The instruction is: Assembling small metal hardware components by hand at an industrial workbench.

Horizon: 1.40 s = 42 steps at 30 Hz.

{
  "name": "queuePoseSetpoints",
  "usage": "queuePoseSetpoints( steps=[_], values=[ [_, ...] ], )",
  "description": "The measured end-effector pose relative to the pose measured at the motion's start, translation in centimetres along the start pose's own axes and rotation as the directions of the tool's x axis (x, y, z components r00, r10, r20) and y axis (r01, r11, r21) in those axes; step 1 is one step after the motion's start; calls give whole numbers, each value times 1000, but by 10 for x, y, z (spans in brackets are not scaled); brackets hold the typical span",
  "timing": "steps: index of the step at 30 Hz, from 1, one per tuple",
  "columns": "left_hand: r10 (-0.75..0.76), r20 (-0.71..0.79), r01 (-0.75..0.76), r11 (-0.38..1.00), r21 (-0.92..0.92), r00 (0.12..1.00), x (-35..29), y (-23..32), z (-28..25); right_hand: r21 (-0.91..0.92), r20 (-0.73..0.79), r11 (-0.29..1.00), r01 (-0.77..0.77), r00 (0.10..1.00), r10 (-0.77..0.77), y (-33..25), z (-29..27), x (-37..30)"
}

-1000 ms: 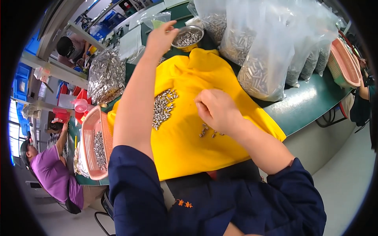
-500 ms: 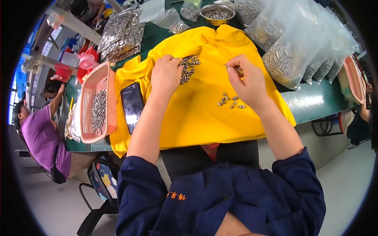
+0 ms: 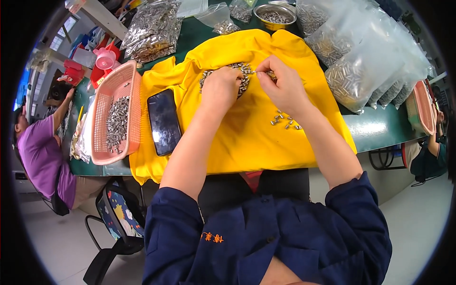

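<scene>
A heap of small silver metal cylinders (image 3: 243, 86) lies on a yellow cloth (image 3: 228, 147). My left hand (image 3: 221, 89) rests over the heap, its fingers curled down and pressed together; what they hold, if anything, is hidden. Just to its right, my right hand (image 3: 283, 87) pinches a thin, pin-like metal piece (image 3: 254, 72) between thumb and forefinger, its tip pointing left at the heap's edge. Small brownish-metallic bits show inside the curled right fingers, too hidden to name. Below that hand, several loose cylinders (image 3: 289, 124) lie scattered on the cloth.
Left stand a black phone (image 3: 164, 121) and a pink basket (image 3: 97, 137) of metal parts. Behind are bagged parts (image 3: 153, 33), a steel bowl (image 3: 275, 26) and a small bag (image 3: 225, 27). Large bags (image 3: 349, 83) fill the right. People sit at both sides.
My right hand has moved left and slightly up, bringing the pin-like piece to the heap. My left hand has shifted right relative to the heap. The view has shifted slightly.
</scene>
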<state>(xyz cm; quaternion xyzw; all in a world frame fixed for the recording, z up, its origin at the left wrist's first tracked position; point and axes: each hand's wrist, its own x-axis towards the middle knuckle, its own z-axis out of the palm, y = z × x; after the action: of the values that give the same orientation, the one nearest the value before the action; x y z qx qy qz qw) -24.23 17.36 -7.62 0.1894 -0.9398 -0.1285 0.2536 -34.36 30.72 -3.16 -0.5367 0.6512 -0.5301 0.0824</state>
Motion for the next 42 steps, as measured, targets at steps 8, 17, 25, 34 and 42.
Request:
queuePoseSetpoints(
  steps=[8,17,25,34,42],
  values=[
    [-222,378,435,354,-828,899,-1,18,-21,321,128,912,-255,966,225,19,3,-4],
    [-77,452,442,-123,-889,889,-4,23,-28,425,206,841,-333,941,269,4,-3,-7],
    [-76,398,396,-43,-917,914,-6,22,-27,266,127,948,-175,981,145,4,-11,-5],
    [-108,402,414,129,-901,909,-6,24,-27,-8,110,1000,-23,994,23,2,-12,-6],
    [-188,356,402,381,-832,915,-6,27,-24,-112,79,994,-14,997,23,7,-4,-10]
  ],
)
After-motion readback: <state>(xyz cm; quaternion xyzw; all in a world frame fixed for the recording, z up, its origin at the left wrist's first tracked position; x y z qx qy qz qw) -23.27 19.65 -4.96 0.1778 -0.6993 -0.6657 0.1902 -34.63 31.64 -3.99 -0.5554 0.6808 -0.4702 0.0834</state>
